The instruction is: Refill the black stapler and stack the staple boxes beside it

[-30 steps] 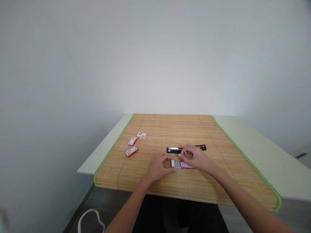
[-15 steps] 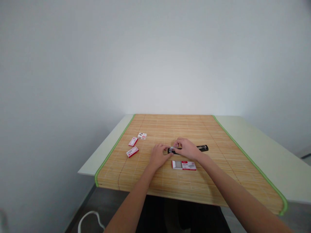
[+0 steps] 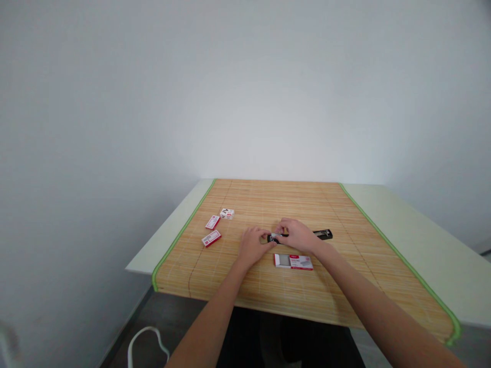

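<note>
The nearest box (image 3: 293, 261) lies opened, the stapler (image 3: 322, 234) not yet closed, left hand (image 3: 253, 245) pinching its end, right hand (image 3: 298, 236) grip unclear.

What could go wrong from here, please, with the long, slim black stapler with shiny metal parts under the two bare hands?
Pinched or pricked fingers: the left hand and right hand have their fingertips close together at the left end of the stapler, so one could perhaps be caught.

A nudged box: the right forearm passes close to the flat, rectangular red-and-white box, and might push it.
</note>
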Demonstrator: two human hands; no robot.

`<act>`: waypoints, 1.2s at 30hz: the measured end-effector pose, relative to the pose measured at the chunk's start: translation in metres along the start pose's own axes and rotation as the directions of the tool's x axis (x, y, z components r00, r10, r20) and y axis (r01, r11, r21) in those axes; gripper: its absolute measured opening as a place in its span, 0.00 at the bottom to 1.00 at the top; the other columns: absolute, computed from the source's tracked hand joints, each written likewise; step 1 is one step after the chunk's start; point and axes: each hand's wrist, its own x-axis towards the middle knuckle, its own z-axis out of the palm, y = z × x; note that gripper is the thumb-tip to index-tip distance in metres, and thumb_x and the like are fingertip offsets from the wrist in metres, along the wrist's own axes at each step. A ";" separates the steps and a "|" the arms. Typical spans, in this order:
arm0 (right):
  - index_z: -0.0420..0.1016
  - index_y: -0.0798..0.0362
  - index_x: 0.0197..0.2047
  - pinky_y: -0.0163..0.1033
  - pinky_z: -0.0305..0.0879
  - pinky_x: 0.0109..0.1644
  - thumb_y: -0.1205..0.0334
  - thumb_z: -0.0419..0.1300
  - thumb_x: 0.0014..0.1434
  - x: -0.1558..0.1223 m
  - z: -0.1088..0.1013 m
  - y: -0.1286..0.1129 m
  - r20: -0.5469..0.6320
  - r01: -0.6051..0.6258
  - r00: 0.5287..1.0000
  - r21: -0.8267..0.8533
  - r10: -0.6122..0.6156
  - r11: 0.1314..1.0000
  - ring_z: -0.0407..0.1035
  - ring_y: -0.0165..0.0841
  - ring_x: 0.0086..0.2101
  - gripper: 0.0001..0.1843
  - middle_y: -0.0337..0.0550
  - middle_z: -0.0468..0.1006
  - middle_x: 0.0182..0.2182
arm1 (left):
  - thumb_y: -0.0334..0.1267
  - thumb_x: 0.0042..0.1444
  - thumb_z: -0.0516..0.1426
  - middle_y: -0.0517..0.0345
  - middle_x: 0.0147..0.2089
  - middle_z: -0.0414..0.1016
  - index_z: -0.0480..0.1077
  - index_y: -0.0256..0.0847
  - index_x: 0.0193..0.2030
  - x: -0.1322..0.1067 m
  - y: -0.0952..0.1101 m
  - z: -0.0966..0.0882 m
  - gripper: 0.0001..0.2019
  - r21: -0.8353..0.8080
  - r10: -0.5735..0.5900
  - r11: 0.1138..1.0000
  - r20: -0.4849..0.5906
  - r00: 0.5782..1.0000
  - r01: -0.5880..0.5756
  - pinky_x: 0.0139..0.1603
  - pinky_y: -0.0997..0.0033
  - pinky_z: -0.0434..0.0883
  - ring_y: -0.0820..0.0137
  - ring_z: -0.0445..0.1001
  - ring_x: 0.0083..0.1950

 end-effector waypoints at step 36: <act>0.73 0.42 0.59 0.56 0.62 0.69 0.43 0.73 0.51 -0.122 -0.035 0.096 0.008 -0.231 0.924 0.807 0.382 0.544 0.69 0.46 0.61 0.34 0.45 0.76 0.60 | 0.50 0.54 0.68 0.60 0.42 0.79 0.79 0.50 0.45 0.000 -0.002 0.000 0.14 -0.060 0.024 0.998 -0.016 1.000 -0.025 0.52 0.63 0.66 0.62 0.73 0.48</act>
